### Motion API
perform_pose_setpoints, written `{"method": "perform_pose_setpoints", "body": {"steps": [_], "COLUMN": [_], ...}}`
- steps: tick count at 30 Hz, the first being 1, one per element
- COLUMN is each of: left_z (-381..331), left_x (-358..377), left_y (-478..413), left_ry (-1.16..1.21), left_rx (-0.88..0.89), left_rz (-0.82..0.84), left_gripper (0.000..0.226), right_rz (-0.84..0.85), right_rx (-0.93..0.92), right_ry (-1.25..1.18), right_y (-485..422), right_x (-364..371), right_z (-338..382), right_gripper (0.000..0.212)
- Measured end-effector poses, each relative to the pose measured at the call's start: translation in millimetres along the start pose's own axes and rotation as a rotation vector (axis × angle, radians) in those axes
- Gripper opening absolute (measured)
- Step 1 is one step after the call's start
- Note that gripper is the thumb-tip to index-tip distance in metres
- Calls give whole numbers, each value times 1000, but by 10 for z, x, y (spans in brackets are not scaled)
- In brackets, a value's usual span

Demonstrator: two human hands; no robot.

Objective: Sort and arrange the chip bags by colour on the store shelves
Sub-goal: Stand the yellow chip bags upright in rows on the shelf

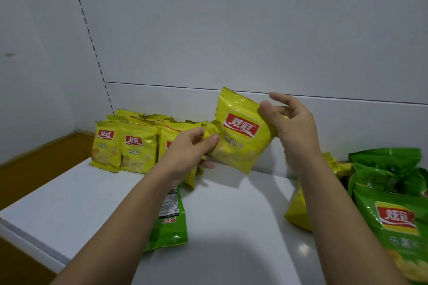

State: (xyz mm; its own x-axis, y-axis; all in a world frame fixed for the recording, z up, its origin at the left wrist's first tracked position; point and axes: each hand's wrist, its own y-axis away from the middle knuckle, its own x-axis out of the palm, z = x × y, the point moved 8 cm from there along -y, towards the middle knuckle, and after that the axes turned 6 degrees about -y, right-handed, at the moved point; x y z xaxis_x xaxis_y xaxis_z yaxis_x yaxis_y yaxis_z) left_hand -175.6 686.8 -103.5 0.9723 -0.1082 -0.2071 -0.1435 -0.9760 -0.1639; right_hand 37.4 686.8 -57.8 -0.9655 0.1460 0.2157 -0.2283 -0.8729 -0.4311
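A yellow chip bag (239, 131) with a red logo hangs tilted above the white shelf (227, 210). My right hand (293, 127) pinches its upper right corner. My left hand (190, 150) pinches its lower left edge and touches the row behind. Several yellow bags (136, 146) stand upright in a row at the back left. A green bag (171, 222) lies face down under my left forearm. Green bags (393, 194) are piled at the right, and another yellow bag (297, 210) lies partly hidden behind my right forearm.
The white back panel (254, 30) rises behind the shelf, with a slotted upright (92, 44) at its left. The shelf's front edge (30, 243) runs along the lower left, and brown floor (34, 159) shows beyond it.
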Motion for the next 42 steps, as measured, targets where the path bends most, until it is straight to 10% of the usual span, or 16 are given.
{"method": "perform_pose_setpoints", "body": {"steps": [6, 22, 42], "left_z": [-80, -176, 164], "left_x": [-60, -306, -743], "left_y": [-82, -162, -145], "left_ry": [127, 77, -1144], "left_rx": [-5, 173, 359], "left_rz": [-8, 4, -90], "left_gripper": [23, 39, 31], "right_rz": [141, -208, -269], "right_rx": [56, 30, 228], "right_ry": [112, -16, 614], "right_y": [2, -59, -134], "right_x": [23, -134, 148], "right_z": [-92, -77, -1272], "right_gripper": [25, 27, 25]}}
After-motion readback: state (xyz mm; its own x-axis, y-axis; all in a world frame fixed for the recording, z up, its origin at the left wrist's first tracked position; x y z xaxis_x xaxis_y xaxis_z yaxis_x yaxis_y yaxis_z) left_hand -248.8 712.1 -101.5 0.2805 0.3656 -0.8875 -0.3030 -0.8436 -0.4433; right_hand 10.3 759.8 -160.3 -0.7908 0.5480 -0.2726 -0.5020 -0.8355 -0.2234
